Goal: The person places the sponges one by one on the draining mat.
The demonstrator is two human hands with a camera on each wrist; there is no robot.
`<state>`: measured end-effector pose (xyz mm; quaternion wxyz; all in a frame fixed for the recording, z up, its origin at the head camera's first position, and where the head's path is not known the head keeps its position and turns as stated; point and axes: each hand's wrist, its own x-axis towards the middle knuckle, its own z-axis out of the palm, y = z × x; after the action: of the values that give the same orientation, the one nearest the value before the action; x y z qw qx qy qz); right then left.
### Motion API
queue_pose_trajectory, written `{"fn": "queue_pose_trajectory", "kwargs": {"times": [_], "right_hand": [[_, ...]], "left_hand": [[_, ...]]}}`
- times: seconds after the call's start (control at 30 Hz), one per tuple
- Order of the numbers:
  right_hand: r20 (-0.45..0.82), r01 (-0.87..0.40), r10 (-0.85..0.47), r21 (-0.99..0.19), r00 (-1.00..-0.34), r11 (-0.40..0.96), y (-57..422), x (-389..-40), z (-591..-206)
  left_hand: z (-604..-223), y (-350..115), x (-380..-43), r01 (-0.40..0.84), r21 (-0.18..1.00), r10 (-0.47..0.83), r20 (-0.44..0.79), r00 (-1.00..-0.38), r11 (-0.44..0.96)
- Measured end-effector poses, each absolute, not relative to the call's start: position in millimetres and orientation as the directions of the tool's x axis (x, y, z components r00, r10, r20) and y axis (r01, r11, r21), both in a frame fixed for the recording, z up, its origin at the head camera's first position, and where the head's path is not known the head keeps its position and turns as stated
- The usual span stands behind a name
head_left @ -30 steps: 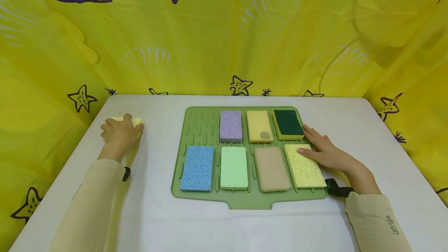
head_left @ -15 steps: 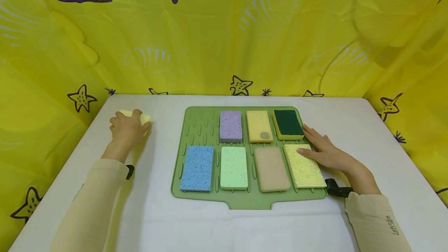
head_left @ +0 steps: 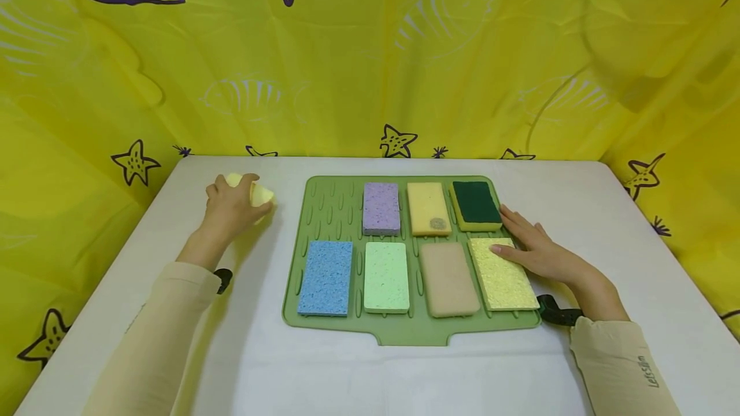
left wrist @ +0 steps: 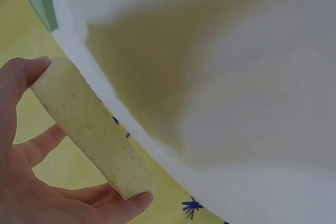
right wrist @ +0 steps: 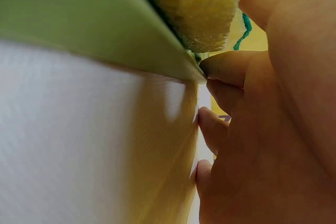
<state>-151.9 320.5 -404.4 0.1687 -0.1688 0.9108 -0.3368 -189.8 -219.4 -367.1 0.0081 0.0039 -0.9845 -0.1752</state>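
At the left of the table, my left hand (head_left: 231, 209) grips a pale yellow sponge (head_left: 262, 195) by its ends. In the left wrist view the sponge (left wrist: 92, 124) is held up off the white table, thumb and fingers at opposite ends, its shadow below. My right hand (head_left: 546, 257) lies at the right edge of a green ridged mat (head_left: 413, 334). Its thumb rests over a speckled yellow sponge (head_left: 504, 281). The other fingers reach along the mat's edge beside a green-topped scouring sponge (head_left: 476, 203).
Other sponges lie on the mat: purple (head_left: 381, 207), cream (head_left: 426, 201), blue (head_left: 325, 278), mint (head_left: 386, 278) and tan (head_left: 449, 279). The mat's back left corner shows bare ridges. A yellow patterned curtain (head_left: 347, 69) hangs behind and beside the table (head_left: 300, 377).
My left hand has moved right and away from me, raising the pale yellow sponge and tilting it. My right hand and the sponges on the mat stay put.
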Motion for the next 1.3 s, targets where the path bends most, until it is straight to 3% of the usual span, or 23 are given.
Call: {"fn": "queue_pose_trajectory", "kwargs": {"times": [0.8, 1.3], "right_hand": [[-0.2, -0.189, -0.423, -0.674, -0.884, 0.714, 320.6, -152.9, -404.2], [-0.197, -0.191, -0.428, -0.68, -0.882, 0.708, 321.5, -151.6, -405.0]], "left_hand": [[-364.3, -181.7, -196.8, 0.197, 0.406, 0.195, 0.048, -0.98, 0.892], [-365.6, -163.9, -197.5, 0.383, 0.379, 0.421, -0.019, -0.907, 0.842]]}}
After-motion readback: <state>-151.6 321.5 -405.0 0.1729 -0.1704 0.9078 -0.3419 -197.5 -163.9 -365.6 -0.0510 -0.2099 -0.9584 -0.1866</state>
